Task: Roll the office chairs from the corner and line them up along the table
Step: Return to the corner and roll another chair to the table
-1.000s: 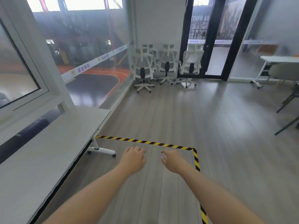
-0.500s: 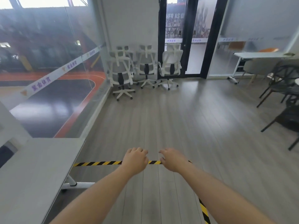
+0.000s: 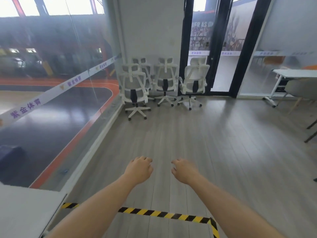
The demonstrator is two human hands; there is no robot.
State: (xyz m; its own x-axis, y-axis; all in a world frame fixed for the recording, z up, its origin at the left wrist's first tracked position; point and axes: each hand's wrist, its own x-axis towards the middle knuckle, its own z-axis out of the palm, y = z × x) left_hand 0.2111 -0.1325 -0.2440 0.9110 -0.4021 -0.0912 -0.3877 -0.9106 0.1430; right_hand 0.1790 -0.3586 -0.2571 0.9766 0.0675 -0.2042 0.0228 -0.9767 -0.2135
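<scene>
Several white office chairs with mesh backs stand clustered in the far corner, backs toward me: a front-left chair (image 3: 134, 88), a middle chair (image 3: 165, 81) and a right chair (image 3: 194, 79), with another partly hidden behind. The white table (image 3: 25, 212) shows only its corner at the bottom left. My left hand (image 3: 139, 169) and my right hand (image 3: 183, 170) reach forward over the floor, far short of the chairs. Both hold nothing, fingers loosely curled downward.
A glass wall (image 3: 68, 83) runs along the left side. Black-framed glass doors (image 3: 217, 48) stand behind the right chair. Yellow-black tape (image 3: 163, 214) marks the floor near me. Another white table (image 3: 291, 74) and dark chair legs (image 3: 310, 133) sit at the right.
The view has advanced toward the corner; the chairs look larger and closer. The table has slid down to the bottom left, and the floor tape is now under my forearms.
</scene>
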